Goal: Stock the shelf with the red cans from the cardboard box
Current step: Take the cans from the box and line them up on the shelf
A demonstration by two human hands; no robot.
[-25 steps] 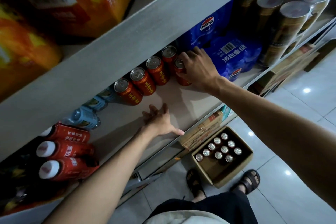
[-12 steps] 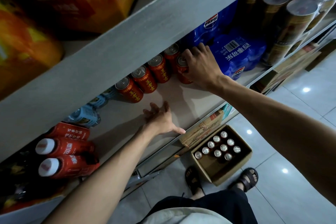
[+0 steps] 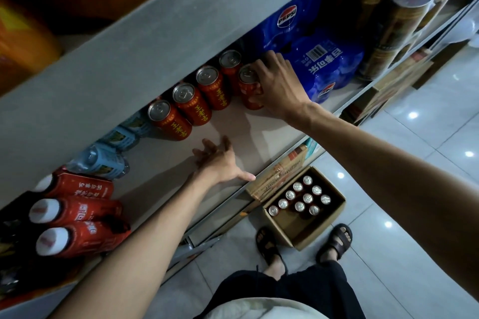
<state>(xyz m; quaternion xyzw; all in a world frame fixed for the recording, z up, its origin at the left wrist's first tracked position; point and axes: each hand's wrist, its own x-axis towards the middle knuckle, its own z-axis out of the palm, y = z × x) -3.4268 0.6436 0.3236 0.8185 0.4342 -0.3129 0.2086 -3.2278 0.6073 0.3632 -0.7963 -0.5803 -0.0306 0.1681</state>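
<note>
Several red cans stand in a row at the back of the shelf point(image 3: 261, 137). My right hand point(image 3: 280, 83) grips one more red can point(image 3: 247, 89) that stands in front of the row's right end, beside the blue packs. My left hand point(image 3: 220, 160) rests flat on the shelf board with spread fingers, thumb at the front edge, holding nothing. The cardboard box point(image 3: 329, 225) sits on the floor below, with several red cans point(image 3: 299, 198) in its far half.
Blue Pepsi packs point(image 3: 326, 65) fill the shelf right of the cans, tall snack tubes point(image 3: 404, 10) further right. Pale blue bottles point(image 3: 103, 160) and red white-capped bottles point(image 3: 75, 210) lie at the left. A flat carton point(image 3: 277, 179) sits on a lower shelf. My sandalled feet point(image 3: 269, 243) flank the box.
My right hand has stayed on the front can and shifted it slightly toward the row. My left hand has kept its place on the shelf board.
</note>
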